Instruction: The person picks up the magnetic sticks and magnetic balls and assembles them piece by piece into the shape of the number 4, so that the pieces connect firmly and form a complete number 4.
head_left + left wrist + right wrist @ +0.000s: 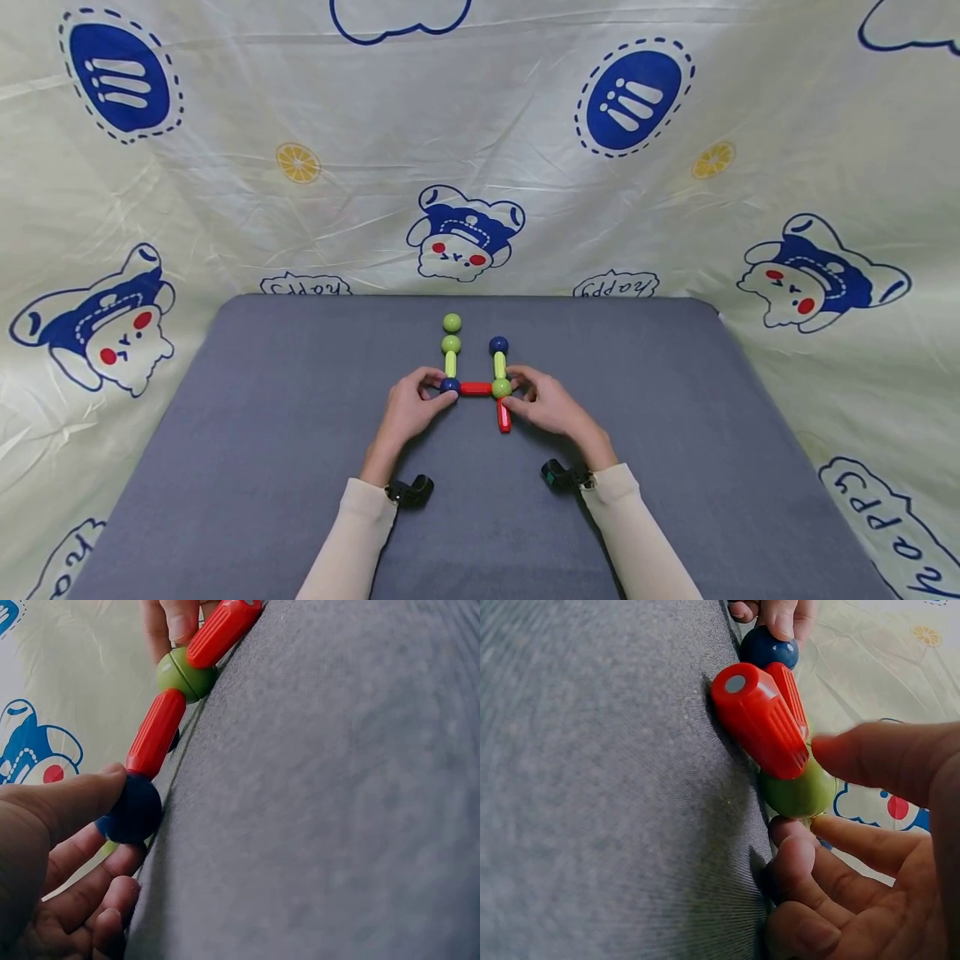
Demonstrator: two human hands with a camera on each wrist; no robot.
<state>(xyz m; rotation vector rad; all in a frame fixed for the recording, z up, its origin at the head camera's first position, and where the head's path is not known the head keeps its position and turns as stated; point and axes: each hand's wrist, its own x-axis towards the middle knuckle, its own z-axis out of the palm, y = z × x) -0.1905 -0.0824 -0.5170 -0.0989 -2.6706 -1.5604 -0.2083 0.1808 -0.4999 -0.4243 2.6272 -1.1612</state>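
In the head view, magnetic rods and balls form a connected shape on the table. My left hand (411,408) pinches the near-left blue ball (133,810) between thumb and fingers. From that ball a red rod (476,389) runs across to a green ball (799,791), which my right hand (546,402) holds with thumb and fingers. A second red rod (759,720) sticks out from this green ball towards me, its silver end bare. Two yellow-green rods point away: the left one (451,364) ends at a green ball (451,344), the right one (499,365) at a blue ball (498,344).
One more green ball (452,322) sits just beyond the left branch, close to its end ball. The grey table (300,500) ends at the back against a printed cloth (360,208). Each wrist wears a black camera (412,492).
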